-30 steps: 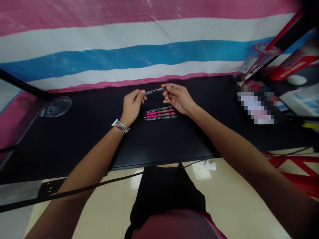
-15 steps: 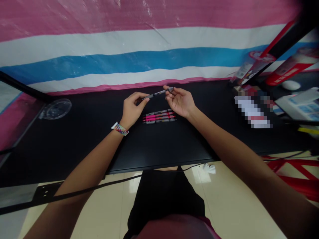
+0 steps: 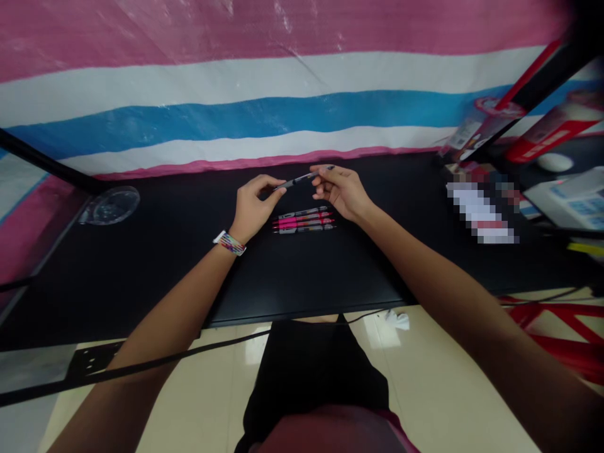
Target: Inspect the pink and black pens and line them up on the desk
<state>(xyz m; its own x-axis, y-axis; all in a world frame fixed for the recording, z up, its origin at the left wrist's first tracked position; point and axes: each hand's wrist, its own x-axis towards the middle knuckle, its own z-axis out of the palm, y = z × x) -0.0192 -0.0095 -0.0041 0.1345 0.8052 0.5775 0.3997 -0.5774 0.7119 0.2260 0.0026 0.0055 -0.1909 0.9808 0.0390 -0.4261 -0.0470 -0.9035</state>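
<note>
Beyond the striped sheet's (image 3: pixel 292 113) lower edge, your black table (image 3: pixel 306 283) stretches left to right. Your left hand (image 3: pixel 252 204) pinches the left end of a grey pen (image 3: pixel 302 179) between thumb and fingers; your right hand (image 3: pixel 346 192) has thumb and forefinger closed on its right end, other fingers loosely curled. Four pens (image 3: pixel 303 221) lie side by side, just nearer you. The held one should be light, stiff and smooth, prone to rolling; grip its barrel gently with your fingertips.
</note>
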